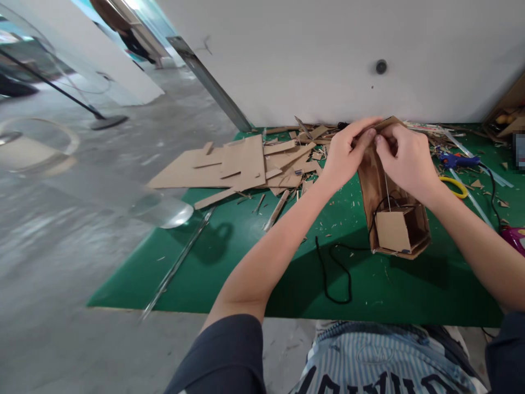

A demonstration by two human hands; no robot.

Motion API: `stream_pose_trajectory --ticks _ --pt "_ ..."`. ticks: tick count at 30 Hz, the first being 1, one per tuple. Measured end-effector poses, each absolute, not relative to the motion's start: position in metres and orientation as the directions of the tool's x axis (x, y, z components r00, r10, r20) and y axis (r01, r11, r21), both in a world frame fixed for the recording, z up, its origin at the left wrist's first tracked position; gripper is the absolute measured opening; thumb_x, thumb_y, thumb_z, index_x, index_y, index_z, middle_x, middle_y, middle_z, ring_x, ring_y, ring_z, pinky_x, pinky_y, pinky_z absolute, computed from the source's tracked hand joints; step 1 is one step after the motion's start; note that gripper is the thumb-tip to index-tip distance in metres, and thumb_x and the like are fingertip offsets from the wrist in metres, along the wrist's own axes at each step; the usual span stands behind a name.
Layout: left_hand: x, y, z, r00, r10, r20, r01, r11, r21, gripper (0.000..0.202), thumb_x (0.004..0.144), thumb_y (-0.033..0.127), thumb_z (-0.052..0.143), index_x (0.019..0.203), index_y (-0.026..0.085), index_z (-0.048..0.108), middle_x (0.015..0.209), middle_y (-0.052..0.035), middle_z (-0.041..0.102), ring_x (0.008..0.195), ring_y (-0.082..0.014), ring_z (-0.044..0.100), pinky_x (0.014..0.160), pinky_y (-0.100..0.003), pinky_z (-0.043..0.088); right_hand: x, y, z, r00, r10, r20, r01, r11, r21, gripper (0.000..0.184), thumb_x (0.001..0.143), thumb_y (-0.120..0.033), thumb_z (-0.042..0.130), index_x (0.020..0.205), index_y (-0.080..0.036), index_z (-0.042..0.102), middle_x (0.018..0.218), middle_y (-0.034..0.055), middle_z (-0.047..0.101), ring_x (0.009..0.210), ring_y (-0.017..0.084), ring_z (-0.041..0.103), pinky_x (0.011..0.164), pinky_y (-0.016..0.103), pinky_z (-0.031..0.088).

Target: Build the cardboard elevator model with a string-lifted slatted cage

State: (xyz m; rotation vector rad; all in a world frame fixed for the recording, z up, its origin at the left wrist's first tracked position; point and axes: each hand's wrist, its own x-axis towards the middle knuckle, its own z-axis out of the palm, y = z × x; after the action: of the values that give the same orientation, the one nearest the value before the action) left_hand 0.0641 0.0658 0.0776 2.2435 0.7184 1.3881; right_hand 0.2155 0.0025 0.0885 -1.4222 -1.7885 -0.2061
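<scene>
A tall, narrow cardboard structure (366,197) stands on the green tabletop (262,268), open toward me. Inside its lower part is a small cardboard box (391,231), with a thin white string running up from it. My left hand (348,145) is closed, thumb and fingers pinching the structure's top edge. Close beside it, my right hand (406,156) is also closed at the same top edge, its fingertips curled inward and partly hidden. A black cord (348,284) loops out from the structure's left side onto the table.
Cardboard sheets (241,158) and scraps lie at the back left. On the right are a blue glue gun (459,160), a yellow ring (455,187) and a pink object (514,238). A blurred transparent container (168,212) is at the left edge. A white wall (328,65) stands behind.
</scene>
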Motion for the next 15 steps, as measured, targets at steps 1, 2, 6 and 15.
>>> stream_pose_trajectory --ticks 1,2,6,15 --pt "0.0641 0.0654 0.0777 0.379 0.61 0.696 0.214 -0.79 0.575 0.043 0.103 0.056 0.046 0.125 0.029 0.071 0.13 -0.0063 0.072 0.127 -0.0239 0.065 0.112 -0.041 0.05 0.2157 0.0033 0.088 -0.023 0.735 0.677 0.868 0.351 -0.351 0.035 0.103 -0.047 0.041 0.095 -0.021 0.063 0.08 0.0116 0.068 0.084 0.027 0.066 0.078 0.041 0.052" --pt "0.0642 0.065 0.0779 0.387 0.604 0.696 0.214 -0.794 0.57 0.043 0.104 0.055 0.044 0.125 0.029 0.071 0.13 -0.006 0.072 0.128 -0.0243 0.065 0.114 -0.042 0.049 0.2158 0.0038 0.0876 -0.023 0.736 0.676 0.868 0.351 -0.352 0.035 0.103 -0.046 0.041 0.095 -0.021 0.063 0.08 0.0116 0.068 0.084 0.027 0.066 0.079 0.041 0.052" --pt "0.0637 0.0648 0.0791 0.411 0.597 0.689 0.205 -0.797 0.568 0.044 0.104 0.054 0.043 0.124 0.028 0.072 0.128 -0.0054 0.074 0.129 -0.0243 0.064 0.115 -0.043 0.049 0.2153 0.004 0.0872 -0.028 0.759 0.651 0.879 0.328 -0.345 0.03 0.103 -0.042 0.041 0.095 -0.021 0.062 0.082 0.0116 0.067 0.086 0.027 0.067 0.081 0.042 0.051" --pt "0.0641 0.0686 0.0778 0.375 0.593 0.713 0.151 -0.797 0.584 0.051 0.1 0.065 0.044 0.12 0.028 0.074 0.125 -0.0061 0.075 0.12 -0.024 0.069 0.108 -0.04 0.054 0.2143 0.0034 0.0886 -0.047 0.744 0.667 0.867 0.362 -0.343 0.028 0.104 -0.039 0.039 0.094 -0.023 0.059 0.08 0.0085 0.065 0.082 0.024 0.065 0.078 0.038 0.051"
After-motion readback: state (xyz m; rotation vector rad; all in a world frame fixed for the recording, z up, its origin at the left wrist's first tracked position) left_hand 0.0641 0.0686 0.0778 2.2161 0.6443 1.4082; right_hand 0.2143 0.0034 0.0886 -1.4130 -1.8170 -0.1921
